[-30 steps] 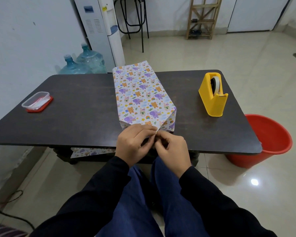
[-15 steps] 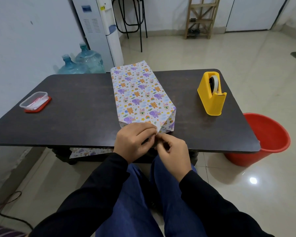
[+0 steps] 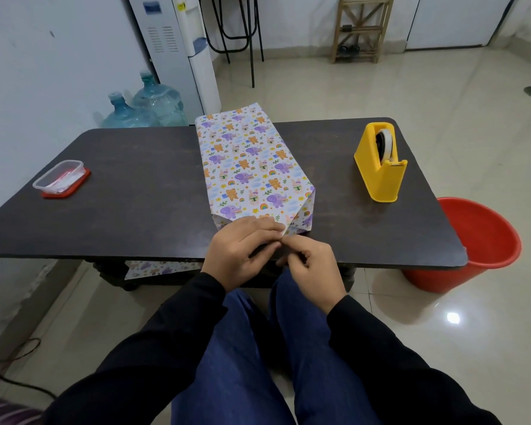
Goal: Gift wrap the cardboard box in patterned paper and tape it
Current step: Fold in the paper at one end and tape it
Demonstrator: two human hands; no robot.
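The paper-wrapped box (image 3: 246,167) lies lengthwise on the middle of the dark table (image 3: 135,185), its near end at six o'clock. There the left hand (image 3: 239,250) curls over its folded paper. Touching it, the right hand (image 3: 311,265) pinches the same fold. From the box, a yellow tape dispenser (image 3: 380,167) stands at three o'clock and a clear plastic tub (image 3: 60,179) at nine.

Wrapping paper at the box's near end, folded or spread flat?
Folded. The paper is creased inward at its right corner, and the left hand and right hand pinch its end.
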